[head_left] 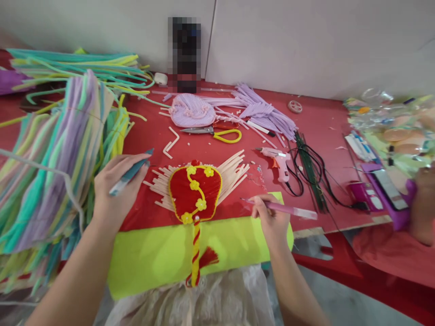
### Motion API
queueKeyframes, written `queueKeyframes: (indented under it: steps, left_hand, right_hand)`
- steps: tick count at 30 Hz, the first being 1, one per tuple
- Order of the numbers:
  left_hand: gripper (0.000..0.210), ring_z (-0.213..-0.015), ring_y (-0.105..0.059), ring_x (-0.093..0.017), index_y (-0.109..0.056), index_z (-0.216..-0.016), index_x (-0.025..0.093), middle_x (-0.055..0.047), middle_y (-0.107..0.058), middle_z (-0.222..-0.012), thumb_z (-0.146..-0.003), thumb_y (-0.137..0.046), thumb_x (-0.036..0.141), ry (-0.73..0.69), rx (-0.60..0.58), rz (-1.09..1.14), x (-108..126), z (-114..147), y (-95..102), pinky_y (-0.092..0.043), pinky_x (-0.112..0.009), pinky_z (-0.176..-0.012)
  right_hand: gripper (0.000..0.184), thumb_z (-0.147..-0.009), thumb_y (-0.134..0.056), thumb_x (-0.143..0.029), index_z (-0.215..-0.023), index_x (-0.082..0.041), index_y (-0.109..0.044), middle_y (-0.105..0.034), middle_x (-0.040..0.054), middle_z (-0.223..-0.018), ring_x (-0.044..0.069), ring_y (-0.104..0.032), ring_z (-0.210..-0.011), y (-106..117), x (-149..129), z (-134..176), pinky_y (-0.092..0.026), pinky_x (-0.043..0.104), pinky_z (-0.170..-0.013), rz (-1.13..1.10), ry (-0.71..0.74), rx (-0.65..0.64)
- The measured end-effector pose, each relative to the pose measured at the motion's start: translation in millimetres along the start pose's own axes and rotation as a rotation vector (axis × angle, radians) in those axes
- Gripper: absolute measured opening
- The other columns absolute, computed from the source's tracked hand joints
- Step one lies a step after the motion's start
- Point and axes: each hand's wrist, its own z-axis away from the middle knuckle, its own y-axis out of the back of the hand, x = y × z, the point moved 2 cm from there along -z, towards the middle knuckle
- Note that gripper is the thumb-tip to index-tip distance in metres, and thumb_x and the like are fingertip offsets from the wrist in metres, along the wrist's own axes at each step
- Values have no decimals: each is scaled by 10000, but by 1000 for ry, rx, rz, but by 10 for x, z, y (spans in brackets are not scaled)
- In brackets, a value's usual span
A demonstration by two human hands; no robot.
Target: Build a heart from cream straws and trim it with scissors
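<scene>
My left hand (117,183) is closed around a slim teal tool with a pale end (131,174), raised beside the bundles at the left; its exact kind is unclear. Between my right thumb and fingers is a pink pen (282,208), its thin tip pointing left; my right hand (272,217) is over the lime-green sheet (146,253). Midway between both hands lies a red fan-shaped craft piece (181,194) with yellow edging, yellow flowers and a twisted red-and-yellow handle. Cream pipe cleaners (233,174) spread out beneath it. Neither hand touches the fan.
Pastel pipe-cleaner bundles (64,167) crowd the left. Yellow-handled scissors (227,135) and a lilac woven piece (193,110) lie behind the fan. A pink glue gun (278,160) with a black cord is at the right, near green stems (309,172). Another person's arm (423,203) shows far right.
</scene>
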Motion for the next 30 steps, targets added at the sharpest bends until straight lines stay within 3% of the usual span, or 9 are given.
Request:
queueKeyframes:
  steps: [5,8,13,17,20,22,25,28,30]
  left_hand:
    - [417,-1082,-608,-238,-595,-1268,239,-71,-597,-1215,-898,-411,185,18,-231,-292,-341,98,-41,-478,-375,-991]
    - [485,-1182,-563,-256,-588,-1279,210,-93,-565,-1300,-883,-326,108,19,-270,-358,-358,130,-33,-440,-412,-1054]
    - [434,-1281,-492,-241,-501,-1352,249,-76,-518,-1379,-943,-375,176,-128,-185,-343,67,255,10,-373,-436,-1122]
    - [401,-1380,-389,-269,-488,-1355,251,-92,-452,-1465,-957,-462,291,-391,-420,-304,469,395,-181,-326,-507,-1146]
    - [444,-1422,-323,-284,-444,-1396,241,-107,-417,-1498,-960,-462,326,-455,-514,-308,584,417,-358,-283,-541,-1160]
    - [450,-1412,-339,-289,-433,-1402,211,-122,-412,-1499,-965,-447,316,-399,-511,-318,568,382,-440,-293,-529,-1155]
    - [429,-1320,-453,-279,-436,-1383,185,-132,-468,-1439,-967,-424,286,-195,-391,-328,458,303,-477,-372,-475,-1106]
    - [353,-1158,-557,-279,-531,-1274,187,-122,-583,-1245,-953,-451,311,-15,-224,-345,329,257,-449,-437,-448,-1018]
    - [291,-1038,-597,-265,-586,-1169,198,-100,-613,-1128,-942,-473,342,72,-198,-314,255,250,-445,-482,-410,-924]
  right_hand:
    - [151,-909,-591,-355,-924,-206,-615,-621,-36,-616,85,-529,-477,-103,-17,-25,-441,210,-486,-75,28,-67]
    - [138,-921,-578,-337,-966,-221,-635,-672,-9,-729,94,-568,-542,-104,-18,-50,-473,225,-535,19,56,-87]
    - [133,-939,-544,-273,-980,-237,-667,-727,25,-917,136,-662,-753,-101,-61,-177,-531,278,-738,236,248,-82]
    - [170,-925,-549,-196,-1041,-240,-666,-725,48,-1017,172,-668,-935,-220,-180,-345,-524,324,-865,348,488,-190]
    - [198,-903,-582,-174,-1069,-254,-652,-711,54,-1096,189,-646,-1026,-349,-248,-457,-512,363,-930,359,602,-290]
    - [220,-899,-590,-181,-1096,-265,-642,-699,53,-1118,194,-639,-1037,-433,-254,-507,-515,384,-939,358,615,-354]
    - [269,-902,-584,-189,-1154,-275,-622,-680,56,-1081,193,-636,-1016,-542,-210,-537,-543,386,-909,321,587,-412]
    - [264,-898,-584,-209,-1148,-275,-635,-644,66,-1090,188,-649,-1005,-631,-118,-528,-571,367,-904,204,496,-391]
    - [215,-892,-593,-231,-1091,-274,-663,-629,64,-1105,184,-660,-1006,-678,-49,-511,-591,339,-896,113,422,-361]
